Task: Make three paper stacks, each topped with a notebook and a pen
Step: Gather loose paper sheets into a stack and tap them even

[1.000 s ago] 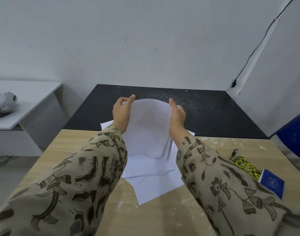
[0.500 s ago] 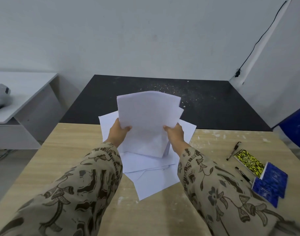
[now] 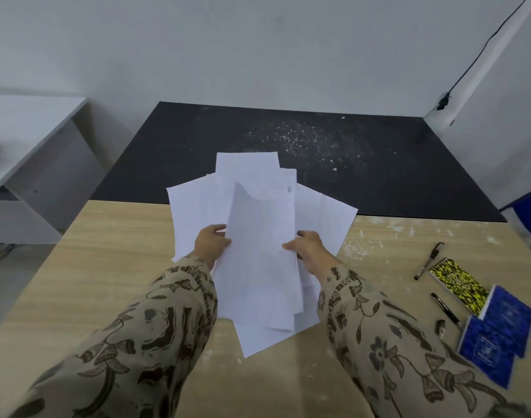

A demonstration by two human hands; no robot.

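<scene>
The sheaf of paper (image 3: 258,242) has come down and tipped away from us. A second ago we held it high by its top edge, bowed between the palms; half a second ago it stood upright, held low at its sides; now it lies lower and flatter over the loose sheets (image 3: 188,212) on the desk (image 3: 107,267), its far end reaching out over the black surface (image 3: 288,137) beyond. The left grip (image 3: 213,244) pinches the sheaf's left edge; the right grip (image 3: 308,247) pinches its right edge, thumb laid on top; the fingers beneath are hidden, so we cannot say how far they wrap. The sheaf is not squared; its top edges step apart and one corner curls over. We cannot tell whether its near end touches the sheets below.

We judge this an early point in the task: the paper is one untidy heap mid-desk; none of the three stacks is made; the sheaf probably needs realigning before we divide it. The toppings wait well apart on the right: the yellow notebook (image 3: 457,285); the upper blue notebook (image 3: 507,315) overlapping the lower blue notebook (image 3: 487,354); the far pen (image 3: 428,260) and the near pen (image 3: 445,307) just beside them; a small dark thing (image 3: 440,325) by the near pen is too blurred to name.
</scene>
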